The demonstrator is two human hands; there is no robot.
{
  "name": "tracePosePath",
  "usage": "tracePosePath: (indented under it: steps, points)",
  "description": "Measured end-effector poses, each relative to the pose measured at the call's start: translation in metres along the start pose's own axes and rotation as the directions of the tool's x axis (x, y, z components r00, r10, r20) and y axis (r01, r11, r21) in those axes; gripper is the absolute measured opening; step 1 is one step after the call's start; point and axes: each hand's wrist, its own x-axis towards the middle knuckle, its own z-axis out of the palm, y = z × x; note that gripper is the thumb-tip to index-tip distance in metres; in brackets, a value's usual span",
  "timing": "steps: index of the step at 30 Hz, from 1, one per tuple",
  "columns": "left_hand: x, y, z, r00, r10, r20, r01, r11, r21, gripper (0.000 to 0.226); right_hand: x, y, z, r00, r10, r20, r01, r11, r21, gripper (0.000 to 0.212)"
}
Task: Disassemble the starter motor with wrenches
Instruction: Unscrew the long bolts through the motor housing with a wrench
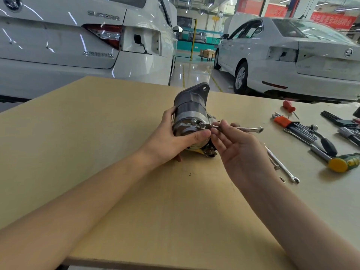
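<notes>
Hand (236, 145) beside spare wrench (282, 166) (hammer (339, 162) near)

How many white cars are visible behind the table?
2. One white car stands behind the table's far left edge; the other white car stands farther back on the right. More may be hidden.

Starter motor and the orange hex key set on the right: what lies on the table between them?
In the head view, only the wrench held by the right hand spans from the starter motor toward the hex key set; beneath it the table is bare.
</notes>
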Motion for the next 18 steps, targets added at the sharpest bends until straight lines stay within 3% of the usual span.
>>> tracePosePath:
  steps: [3,7,10,12,13,15,17,18]
  points:
    - [-0.001,0.001,0.001,1.0,0.0,-0.01,0.0,1.0,-0.003,0.132,-0.001,-0.001,-0.001,1.0,0.003,-0.011,-0.002,1.0,0.013,0.046]
    - [0.001,-0.001,0.001,1.0,0.006,-0.026,-0.006,1.0,0.017,0.131,0.0,-0.002,-0.004,1.0,-0.004,-0.017,0.004,1.0,0.004,0.039]
    - [0.004,-0.006,0.001,0.999,0.018,-0.027,-0.017,1.0,0.015,0.132,-0.005,-0.003,-0.001,0.997,-0.075,-0.002,0.074,0.989,-0.128,0.004]
    - [0.006,-0.007,0.0,1.0,0.013,-0.022,-0.013,1.0,0.024,0.133,-0.008,-0.005,0.003,0.979,-0.205,0.013,0.201,0.941,-0.274,0.011]
    - [0.006,-0.008,0.0,1.0,0.01,-0.021,-0.009,0.999,0.033,0.131,-0.009,-0.006,0.006,0.952,-0.304,0.045,0.297,0.876,-0.379,0.01]
    - [0.008,-0.011,-0.001,1.0,0.012,-0.016,-0.012,0.999,0.037,0.12,-0.009,-0.009,0.015,0.855,-0.476,0.206,0.494,0.626,-0.603,0.014]
    - [0.007,-0.01,-0.001,1.0,0.014,-0.015,-0.014,0.999,0.04,0.108,-0.005,-0.011,0.03,0.727,-0.487,0.485,0.656,0.281,-0.701,0.012]
    - [0.01,-0.014,-0.002,1.0,0.011,-0.025,-0.009,0.997,0.076,0.093,-0.003,-0.01,0.037,0.662,-0.408,0.629,0.711,0.075,-0.699,0.01]
